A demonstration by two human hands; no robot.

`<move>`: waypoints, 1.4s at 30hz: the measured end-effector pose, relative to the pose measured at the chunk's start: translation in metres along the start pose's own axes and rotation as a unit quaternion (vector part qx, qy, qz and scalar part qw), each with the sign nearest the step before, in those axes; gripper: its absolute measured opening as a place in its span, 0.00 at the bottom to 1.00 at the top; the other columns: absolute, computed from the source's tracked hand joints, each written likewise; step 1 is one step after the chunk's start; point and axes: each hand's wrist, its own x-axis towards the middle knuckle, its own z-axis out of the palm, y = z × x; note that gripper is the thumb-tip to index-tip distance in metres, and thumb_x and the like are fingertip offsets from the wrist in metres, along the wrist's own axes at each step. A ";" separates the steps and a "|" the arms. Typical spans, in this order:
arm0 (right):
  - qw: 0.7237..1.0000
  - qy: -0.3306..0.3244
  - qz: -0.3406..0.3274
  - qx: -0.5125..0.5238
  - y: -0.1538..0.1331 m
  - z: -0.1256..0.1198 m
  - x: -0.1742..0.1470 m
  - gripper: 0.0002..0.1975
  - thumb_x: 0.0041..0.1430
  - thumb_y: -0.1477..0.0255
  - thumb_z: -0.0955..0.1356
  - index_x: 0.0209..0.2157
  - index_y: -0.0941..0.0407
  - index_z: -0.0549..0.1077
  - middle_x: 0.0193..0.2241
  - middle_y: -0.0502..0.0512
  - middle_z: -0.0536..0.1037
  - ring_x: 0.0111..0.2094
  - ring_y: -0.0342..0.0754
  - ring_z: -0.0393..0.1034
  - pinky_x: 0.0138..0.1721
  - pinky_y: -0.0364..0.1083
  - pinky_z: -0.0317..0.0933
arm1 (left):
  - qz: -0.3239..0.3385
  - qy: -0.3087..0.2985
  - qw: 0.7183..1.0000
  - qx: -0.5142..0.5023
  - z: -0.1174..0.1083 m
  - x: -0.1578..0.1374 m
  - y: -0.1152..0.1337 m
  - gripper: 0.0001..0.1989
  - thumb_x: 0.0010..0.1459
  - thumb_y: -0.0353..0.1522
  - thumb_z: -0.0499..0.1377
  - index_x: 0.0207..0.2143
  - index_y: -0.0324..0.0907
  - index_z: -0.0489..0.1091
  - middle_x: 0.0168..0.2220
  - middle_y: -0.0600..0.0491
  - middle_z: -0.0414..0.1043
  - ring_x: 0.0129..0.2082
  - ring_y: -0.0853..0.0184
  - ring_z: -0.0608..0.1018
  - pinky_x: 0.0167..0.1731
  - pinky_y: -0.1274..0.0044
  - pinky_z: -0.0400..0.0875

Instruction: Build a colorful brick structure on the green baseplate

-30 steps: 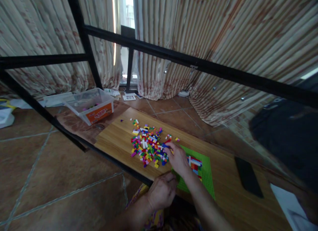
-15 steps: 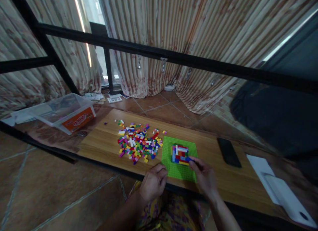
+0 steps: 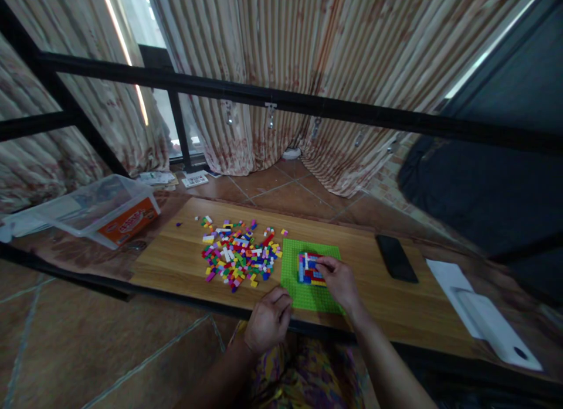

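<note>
A green baseplate [image 3: 292, 300] lies on the wooden tabletop, carrying a low rectangular build of coloured toy bricks [image 3: 303, 273] in red, blue, white and yellow. Over the right part of that build is my right hand [image 3: 341, 283], its thumb and fingers pinched at a small blue brick [image 3: 312, 265]. The fingertips partly cover this brick, and whether it is seated or held just above cannot be told. My left hand [image 3: 269, 320] rests curled at the table's front edge, by the plate's near left corner. Its fingers are closed, and their inner side is hidden.
Many loose bricks [image 3: 240, 254] are spread left of the plate. A clear plastic box [image 3: 127, 218] with an orange label stands at the far left. To the right lie a black phone [image 3: 396, 258] and a white object [image 3: 492, 327] on white paper. A black rail [image 3: 246, 91] crosses behind.
My right hand has moved left and away from me, from the build's near right corner to over its upper middle, with the blue brick. The left hand stays by the plate. The view has shifted slightly.
</note>
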 end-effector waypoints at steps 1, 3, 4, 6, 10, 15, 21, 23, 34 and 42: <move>1.000 0.000 0.000 -0.009 -0.001 0.000 0.000 0.13 0.51 0.63 0.67 0.32 0.55 0.78 0.31 0.55 0.81 0.32 0.50 0.75 0.38 0.50 0.68 | 0.001 0.001 1.000 0.000 0.000 0.000 0.000 0.09 0.60 0.25 0.51 0.36 0.43 0.70 0.37 0.51 0.71 0.39 0.67 0.75 0.40 0.76 0.73; 0.999 0.018 -0.006 -0.036 -0.002 0.000 0.000 0.13 0.52 0.63 0.67 0.31 0.55 0.79 0.30 0.55 0.81 0.32 0.50 0.75 0.38 0.50 0.67 | 0.003 0.004 1.000 0.000 0.000 0.000 0.000 0.09 0.60 0.25 0.51 0.36 0.43 0.70 0.37 0.51 0.71 0.39 0.67 0.75 0.40 0.76 0.73; 0.998 0.033 -0.011 -0.052 -0.002 0.000 0.000 0.13 0.52 0.63 0.67 0.30 0.55 0.79 0.30 0.55 0.81 0.32 0.50 0.74 0.38 0.50 0.67 | 0.003 0.004 1.000 0.000 0.000 0.000 -0.001 0.09 0.60 0.25 0.51 0.37 0.43 0.70 0.37 0.51 0.71 0.39 0.67 0.75 0.40 0.76 0.73; 0.994 0.062 -0.022 -0.081 -0.003 0.001 -0.001 0.12 0.52 0.63 0.67 0.30 0.54 0.80 0.31 0.56 0.80 0.33 0.50 0.74 0.39 0.49 0.66 | 0.004 0.003 1.000 0.000 0.000 0.000 -0.001 0.09 0.60 0.26 0.51 0.37 0.42 0.70 0.37 0.50 0.71 0.38 0.67 0.75 0.40 0.76 0.73; 0.992 0.053 -0.033 -0.113 -0.004 0.003 -0.001 0.13 0.54 0.65 0.65 0.33 0.54 0.80 0.33 0.56 0.78 0.33 0.49 0.73 0.39 0.48 0.66 | 0.003 -0.004 1.000 -0.001 0.001 0.000 -0.001 0.09 0.61 0.26 0.50 0.36 0.42 0.69 0.36 0.51 0.70 0.38 0.67 0.75 0.40 0.76 0.72; 0.987 0.022 -0.053 -0.149 -0.006 0.000 0.000 0.13 0.56 0.68 0.64 0.34 0.54 0.80 0.33 0.56 0.77 0.34 0.48 0.72 0.41 0.48 0.65 | 0.002 0.001 1.000 0.002 0.000 0.000 0.000 0.09 0.61 0.25 0.50 0.36 0.42 0.69 0.36 0.51 0.70 0.38 0.67 0.74 0.39 0.76 0.72; 0.987 0.017 -0.051 -0.148 -0.004 0.001 0.002 0.13 0.57 0.66 0.63 0.33 0.55 0.79 0.34 0.57 0.78 0.34 0.49 0.72 0.40 0.48 0.64 | 0.003 -0.002 1.000 -0.005 0.001 -0.001 0.000 0.10 0.60 0.24 0.50 0.37 0.42 0.69 0.37 0.50 0.70 0.39 0.67 0.74 0.40 0.76 0.72; 0.988 0.029 -0.048 -0.145 -0.003 0.004 0.003 0.14 0.57 0.65 0.63 0.32 0.56 0.78 0.33 0.58 0.78 0.34 0.50 0.72 0.40 0.49 0.64 | 0.003 0.000 1.000 -0.006 0.002 -0.002 -0.001 0.10 0.60 0.24 0.50 0.38 0.42 0.69 0.38 0.50 0.70 0.39 0.67 0.74 0.40 0.76 0.72; 0.987 0.088 -0.046 -0.129 0.004 0.009 -0.003 0.20 0.56 0.55 0.64 0.28 0.56 0.78 0.31 0.59 0.78 0.31 0.50 0.71 0.36 0.48 0.63 | 0.002 -0.006 1.000 0.002 0.002 -0.003 0.000 0.11 0.58 0.23 0.51 0.39 0.41 0.70 0.39 0.50 0.71 0.40 0.66 0.75 0.41 0.75 0.73; 0.987 0.066 -0.055 -0.133 0.001 0.007 0.001 0.20 0.55 0.54 0.64 0.25 0.56 0.77 0.29 0.58 0.79 0.30 0.49 0.71 0.36 0.47 0.62 | 0.009 -0.006 1.000 0.004 0.002 -0.002 0.000 0.10 0.58 0.23 0.51 0.38 0.41 0.69 0.39 0.50 0.71 0.40 0.66 0.75 0.40 0.76 0.72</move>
